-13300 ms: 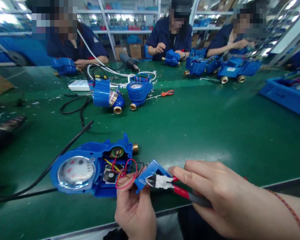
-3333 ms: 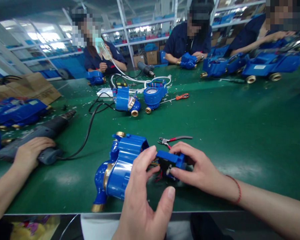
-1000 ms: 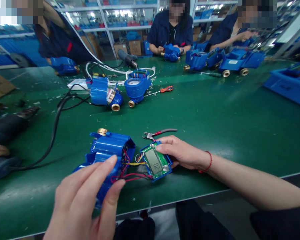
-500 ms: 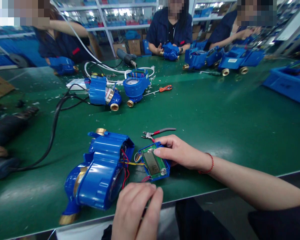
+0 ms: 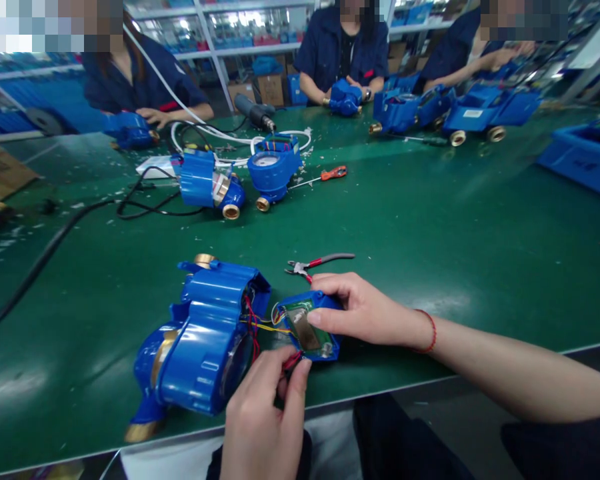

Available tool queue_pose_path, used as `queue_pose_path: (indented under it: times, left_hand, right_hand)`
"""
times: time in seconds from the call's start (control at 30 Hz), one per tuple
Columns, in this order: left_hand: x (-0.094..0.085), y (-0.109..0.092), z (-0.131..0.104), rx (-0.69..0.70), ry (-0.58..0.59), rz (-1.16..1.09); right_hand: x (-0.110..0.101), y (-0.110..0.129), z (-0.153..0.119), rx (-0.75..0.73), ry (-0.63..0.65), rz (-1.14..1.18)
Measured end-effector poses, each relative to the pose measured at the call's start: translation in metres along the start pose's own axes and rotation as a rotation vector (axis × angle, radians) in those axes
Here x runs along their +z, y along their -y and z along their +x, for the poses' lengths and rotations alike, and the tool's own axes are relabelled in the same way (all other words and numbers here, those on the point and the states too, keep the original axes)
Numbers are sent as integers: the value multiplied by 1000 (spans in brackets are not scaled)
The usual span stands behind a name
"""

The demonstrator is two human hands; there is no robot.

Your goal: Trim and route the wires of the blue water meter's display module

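A blue water meter with brass fittings lies on its side on the green bench. Red and yellow wires run from its open end to a display circuit board set in a blue housing. My right hand grips the housing's right side, thumb on the front of the board. At the board's lower left corner, the fingertips of my left hand pinch the red wires. Just beyond my right hand lie wire cutters with red and grey handles, jaws apart.
Farther back are two more meters, an orange-handled screwdriver, a heat gun and white cable. A black cord crosses the left side. Co-workers handle meters across the bench; a blue crate stands at right.
My left hand has moved up to the red wires and pinches them. The housing has tilted slightly in my right hand. At the left, a hand with a dark tool has left the view.
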State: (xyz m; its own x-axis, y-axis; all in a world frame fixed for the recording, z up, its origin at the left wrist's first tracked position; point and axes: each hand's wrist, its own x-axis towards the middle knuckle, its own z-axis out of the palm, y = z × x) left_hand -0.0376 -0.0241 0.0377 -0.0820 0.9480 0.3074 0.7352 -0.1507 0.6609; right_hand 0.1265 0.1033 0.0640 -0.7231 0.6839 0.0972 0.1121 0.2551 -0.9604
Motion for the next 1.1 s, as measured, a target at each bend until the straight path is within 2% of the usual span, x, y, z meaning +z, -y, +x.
queue_pose_path:
  times: [0.13,0.23,0.43,0.57,0.67,0.8,0.93,1.0,1.1]
  left_hand:
    - [-4,-1,8,-149,132,-80]
    - [-5,-1,10,-196,164,-123]
    - [-3,3,8,-234,154,-160]
    - [-4,1,7,-241,68,-198]
    - [-5,0,7,-206,53,-205]
    - [-6,1,6,-174,63,-157]
    - [-6,-4,10,-183,6,-159]
    - [-7,-8,13,-154,-19,-161]
    - [-9,-11,20,-14,-28,-143]
  right_hand:
    - [0,0,-1,-22,-4,-38]
    - [-1,-1,0,-11,-4,-41]
    - [-2,-2,1,113,24,85]
    - [1,-1,0,260,60,245]
    - [3,-1,-1,315,24,321]
    - [2,-4,-2,230,-45,354]
    - [-4,-8,-5,17,59,324]
    - [-6,-8,-5,-5,100,303]
    - [-6,-9,-3,48,69,391]
